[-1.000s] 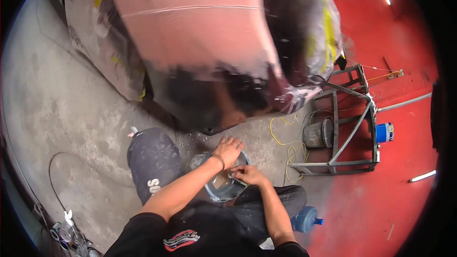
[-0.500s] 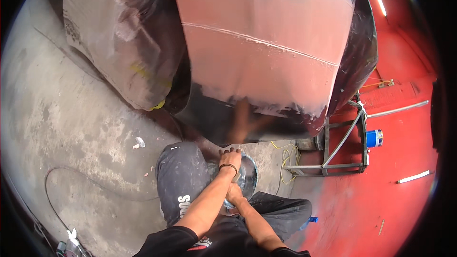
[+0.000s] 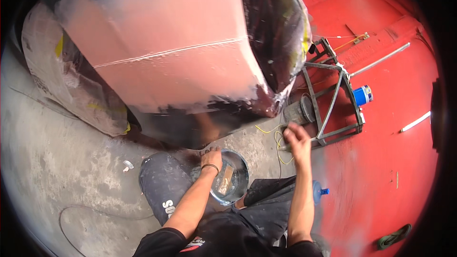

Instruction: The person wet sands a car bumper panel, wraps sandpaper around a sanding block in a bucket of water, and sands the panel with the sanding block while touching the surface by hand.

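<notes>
A large car panel [image 3: 176, 33], pinkish over a dark lower band, fills the upper middle. My left hand [image 3: 211, 159] is stretched forward at the left rim of a round dark basin [image 3: 244, 173], its fingertips close under the panel's lower edge. Whether they touch the panel, I cannot tell. In the basin lies a tan rectangular block [image 3: 226, 179], apart from both hands. To the right, my right hand [image 3: 298, 143] is raised, fingers bent and a little apart, with nothing visible in them. It is nearest the metal frame and a dark cylindrical container [image 3: 300, 112].
A welded metal frame [image 3: 327, 109] stands at the right, with a blue can [image 3: 362, 95] beside it. Yellow cord [image 3: 277, 138] lies near the container. A clear blue bottle [image 3: 318, 192] is by my right leg. Sheeting [image 3: 273, 24] covers the panel's right side. A hose [image 3: 61, 219] crosses the floor.
My right hand has come out of the basin and up to the right, uncovering the block. My left hand stays near the basin's rim. The view has shifted to the right.
</notes>
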The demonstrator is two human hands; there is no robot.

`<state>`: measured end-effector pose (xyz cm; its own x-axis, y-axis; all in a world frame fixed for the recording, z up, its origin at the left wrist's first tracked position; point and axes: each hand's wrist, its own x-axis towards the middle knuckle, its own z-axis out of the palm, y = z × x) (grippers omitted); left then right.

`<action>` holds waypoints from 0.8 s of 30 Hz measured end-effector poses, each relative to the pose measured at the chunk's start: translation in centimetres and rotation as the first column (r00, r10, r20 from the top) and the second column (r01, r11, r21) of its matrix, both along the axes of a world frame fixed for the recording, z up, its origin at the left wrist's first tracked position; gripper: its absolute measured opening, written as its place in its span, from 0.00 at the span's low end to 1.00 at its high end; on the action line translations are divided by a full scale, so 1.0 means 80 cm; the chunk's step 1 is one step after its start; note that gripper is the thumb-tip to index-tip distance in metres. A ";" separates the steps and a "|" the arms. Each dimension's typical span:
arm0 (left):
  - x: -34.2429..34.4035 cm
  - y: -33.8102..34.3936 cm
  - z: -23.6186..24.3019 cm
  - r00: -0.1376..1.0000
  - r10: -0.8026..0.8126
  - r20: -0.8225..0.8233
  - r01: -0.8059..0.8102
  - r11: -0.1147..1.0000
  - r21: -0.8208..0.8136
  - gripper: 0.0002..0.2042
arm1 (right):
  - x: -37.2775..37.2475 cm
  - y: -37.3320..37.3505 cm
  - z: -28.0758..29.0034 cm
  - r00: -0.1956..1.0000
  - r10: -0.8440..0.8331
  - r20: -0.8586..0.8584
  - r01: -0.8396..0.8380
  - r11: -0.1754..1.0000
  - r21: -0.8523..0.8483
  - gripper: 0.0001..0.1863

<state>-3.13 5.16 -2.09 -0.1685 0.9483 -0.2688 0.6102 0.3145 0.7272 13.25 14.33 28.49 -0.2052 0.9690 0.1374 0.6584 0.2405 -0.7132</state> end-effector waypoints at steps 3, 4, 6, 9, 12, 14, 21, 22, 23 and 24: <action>0.000 0.003 0.001 1.000 -0.009 -0.008 0.009 1.000 -0.010 0.24 | -0.054 0.041 0.072 0.999 0.019 -0.026 -0.013 0.973 0.232 0.25; 0.002 0.004 0.005 1.000 -0.014 -0.015 0.014 1.000 0.002 0.23 | -0.060 0.060 0.083 0.999 0.036 -0.021 -0.028 0.958 0.286 0.25; 0.001 0.002 0.002 1.000 -0.010 -0.026 0.010 1.000 0.000 0.23 | -0.085 0.080 0.093 0.999 0.043 -0.031 -0.031 0.946 0.322 0.25; 0.002 0.003 0.002 0.999 -0.009 -0.039 0.009 1.000 -0.004 0.23 | -0.090 0.101 0.079 0.988 0.123 -0.088 -0.091 0.949 0.300 0.26; 0.001 -0.002 0.003 0.999 -0.006 -0.047 0.006 1.000 -0.006 0.23 | -0.093 0.101 0.056 0.991 0.110 -0.083 -0.073 0.928 0.364 0.23; 0.006 -0.002 0.002 0.998 0.004 -0.055 -0.004 1.000 0.004 0.22 | -0.090 0.116 0.049 0.982 0.141 -0.124 -0.085 0.923 0.376 0.23; 0.009 0.000 -0.004 0.998 0.005 -0.070 -0.003 1.000 0.026 0.20 | -0.099 0.125 0.048 0.983 0.165 -0.085 -0.110 0.887 0.448 0.23; 0.009 -0.003 -0.008 0.997 0.007 -0.080 -0.005 1.000 0.027 0.20 | -0.101 0.106 0.047 0.983 0.181 -0.029 -0.142 0.854 0.501 0.22; 0.009 -0.004 -0.012 0.996 0.010 -0.091 -0.007 1.000 0.028 0.20 | -0.101 0.111 0.045 0.983 0.181 -0.030 -0.142 0.856 0.497 0.22; 0.008 -0.004 -0.016 0.996 0.010 -0.091 -0.008 1.000 0.022 0.20 | -0.104 0.120 0.043 0.982 0.173 -0.072 -0.122 0.882 0.456 0.22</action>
<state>-2.47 4.88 -3.35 -0.2002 0.9521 -0.2312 0.6714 0.3052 0.6753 4.91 23.89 31.96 -0.3005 0.7586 0.5781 0.5155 0.6391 -0.5707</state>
